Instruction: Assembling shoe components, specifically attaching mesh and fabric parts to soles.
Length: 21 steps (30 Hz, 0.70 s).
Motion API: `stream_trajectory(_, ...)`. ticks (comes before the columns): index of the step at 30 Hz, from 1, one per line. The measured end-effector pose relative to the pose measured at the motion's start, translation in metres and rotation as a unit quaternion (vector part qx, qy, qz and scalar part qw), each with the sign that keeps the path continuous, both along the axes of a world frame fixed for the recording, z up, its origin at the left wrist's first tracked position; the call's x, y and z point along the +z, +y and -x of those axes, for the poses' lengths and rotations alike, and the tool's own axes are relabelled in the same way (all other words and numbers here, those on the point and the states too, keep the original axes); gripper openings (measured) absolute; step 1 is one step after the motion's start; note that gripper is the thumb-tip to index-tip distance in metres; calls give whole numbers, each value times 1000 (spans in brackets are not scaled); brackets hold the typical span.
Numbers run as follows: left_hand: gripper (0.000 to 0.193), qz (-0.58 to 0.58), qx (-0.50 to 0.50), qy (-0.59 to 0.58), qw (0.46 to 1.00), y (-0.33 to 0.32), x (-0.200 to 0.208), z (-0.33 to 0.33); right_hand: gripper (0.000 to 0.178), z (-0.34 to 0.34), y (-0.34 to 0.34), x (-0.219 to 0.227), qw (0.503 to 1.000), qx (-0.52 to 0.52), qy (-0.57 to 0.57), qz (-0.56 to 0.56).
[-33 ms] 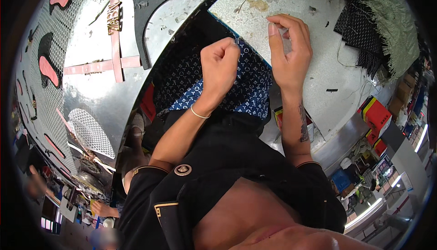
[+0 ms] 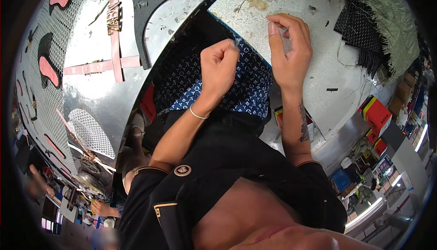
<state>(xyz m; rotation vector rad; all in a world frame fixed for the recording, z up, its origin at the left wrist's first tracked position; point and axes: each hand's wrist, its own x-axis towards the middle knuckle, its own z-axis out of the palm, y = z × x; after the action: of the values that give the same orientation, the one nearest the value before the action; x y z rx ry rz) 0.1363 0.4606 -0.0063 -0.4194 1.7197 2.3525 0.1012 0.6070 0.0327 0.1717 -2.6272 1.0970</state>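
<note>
My left hand (image 2: 219, 65) is curled into a fist above the blue patterned cloth (image 2: 255, 90) on my lap. Its palm is hidden, so whatever it may hold cannot be made out. To its right, my right hand (image 2: 291, 52) hovers near the edge of the light metal tabletop (image 2: 318, 63). The thumb stands apart from bent fingers, with nothing seen between them. Both hands are apart from each other. A pink strap (image 2: 116, 52) with gold metal ornaments lies on the left table, crossed by another pink strap. Beside it sits a dark curved cutout (image 2: 140, 22).
White mesh pieces (image 2: 93, 131) and pink-and-black shapes (image 2: 48, 70) cover the left table. Black woven pieces (image 2: 359, 31) and a frayed green cloth (image 2: 391, 27) lie at the far right. Red-and-yellow boxes (image 2: 375, 116) stand beyond the right tabletop. Another person's hand (image 2: 102, 209) shows at lower left.
</note>
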Motion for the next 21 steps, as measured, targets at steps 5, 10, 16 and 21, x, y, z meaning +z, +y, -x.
stream_trajectory(5, 26, 76, -49, 45, 995, -8, -2, -3, 14, 0, 1, -1, 1000, 3, -5, 2)
stream_trajectory(10, 17, 236, -104, 221, 941, -13, -10, 0, 14, -1, -1, -1, 1000, -6, -13, 6)
stream_trajectory(16, 16, 235, -277, 379, 851, -6, -17, -34, 15, -2, -1, 0, 999, -9, -30, 18)
stream_trajectory(21, 18, 192, -146, 189, 952, -17, -28, -18, 15, -2, -1, 0, 1000, -5, -23, 15)
